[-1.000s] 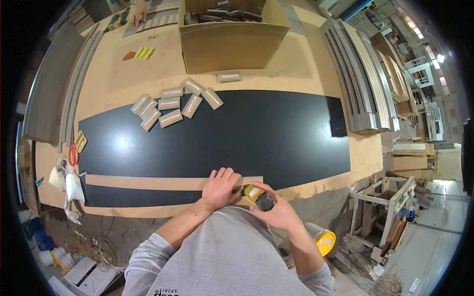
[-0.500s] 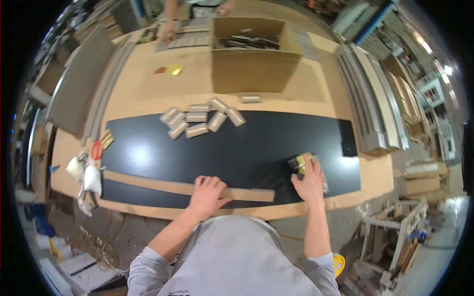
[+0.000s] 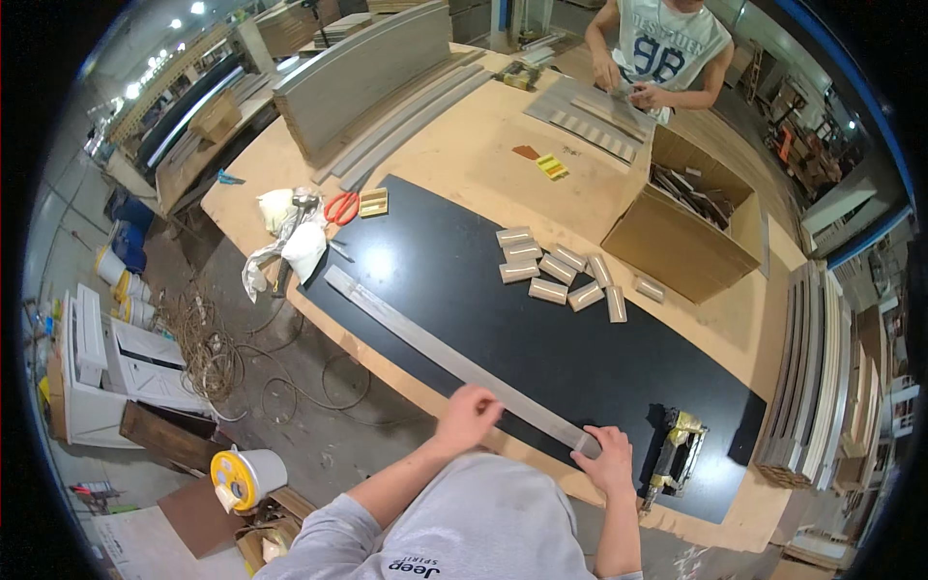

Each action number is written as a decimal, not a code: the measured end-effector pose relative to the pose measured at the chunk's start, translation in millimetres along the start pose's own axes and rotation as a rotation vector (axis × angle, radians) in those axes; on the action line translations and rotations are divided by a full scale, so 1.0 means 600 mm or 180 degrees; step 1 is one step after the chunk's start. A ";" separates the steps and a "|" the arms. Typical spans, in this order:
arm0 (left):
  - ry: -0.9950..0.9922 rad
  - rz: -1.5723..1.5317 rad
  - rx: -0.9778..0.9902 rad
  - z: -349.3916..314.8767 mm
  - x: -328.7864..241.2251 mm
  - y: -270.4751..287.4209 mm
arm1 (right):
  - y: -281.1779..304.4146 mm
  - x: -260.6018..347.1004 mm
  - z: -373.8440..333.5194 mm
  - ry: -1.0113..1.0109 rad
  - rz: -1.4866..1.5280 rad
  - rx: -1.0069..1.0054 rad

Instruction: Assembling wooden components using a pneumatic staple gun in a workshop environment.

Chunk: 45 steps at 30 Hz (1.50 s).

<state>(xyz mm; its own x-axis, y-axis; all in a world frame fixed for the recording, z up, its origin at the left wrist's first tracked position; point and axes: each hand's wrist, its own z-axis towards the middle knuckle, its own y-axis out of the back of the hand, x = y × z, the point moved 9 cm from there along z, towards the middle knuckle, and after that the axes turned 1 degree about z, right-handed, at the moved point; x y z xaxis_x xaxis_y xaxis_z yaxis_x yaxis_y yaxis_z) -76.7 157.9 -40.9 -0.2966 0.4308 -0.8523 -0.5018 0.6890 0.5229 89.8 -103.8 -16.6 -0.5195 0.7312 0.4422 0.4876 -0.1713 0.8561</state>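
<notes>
A long, thin grey-brown strip (image 3: 425,340) lies slantwise on the black panel (image 3: 406,232). My right hand (image 3: 609,460) grips its near right end, thumb on one side and fingers over the other. Beside the strip's near edge, my left hand (image 3: 468,418) is closed with curled fingers; whether anything is in them is hidden. A yellow and black nail gun (image 3: 680,447) lies on the panel to the right of my right hand, apart from it. Several small wooden blocks (image 3: 549,290) sit in a cluster across the panel's far edge.
An open cardboard box (image 3: 677,242) of dark pieces stands at the far right. Across the wooden table (image 3: 464,145), a co-worker (image 3: 667,58) handles something small. Red scissors (image 3: 341,209) and white bags (image 3: 304,246) lie left. Stacked boards (image 3: 802,377) border the right side.
My right hand has let go of the nail gun and taken the strip's right end. My left hand has come off the strip's top to its near edge. The view has turned left.
</notes>
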 end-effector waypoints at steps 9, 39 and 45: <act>0.2116 -0.3443 -0.0380 0.000 0.133 0.047 | 0.077 0.062 -0.033 0.0131 0.0599 0.0017; -0.0150 -0.5108 -0.0172 0.197 -0.172 0.326 | 0.024 0.135 -0.081 0.0051 0.0964 -0.0762; -0.0589 -0.5407 0.1032 0.154 -0.292 0.231 | 0.030 0.124 -0.114 0.0308 0.1583 -0.1320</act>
<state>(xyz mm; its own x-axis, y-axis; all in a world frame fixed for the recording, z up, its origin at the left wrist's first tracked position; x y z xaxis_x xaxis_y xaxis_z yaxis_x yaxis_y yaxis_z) -19.2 231.4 182.0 0.4450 -0.7968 -0.4087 0.0466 0.4764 -0.8780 12.1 -97.5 49.8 -0.3719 0.4396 0.8176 0.3849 -0.7284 0.5668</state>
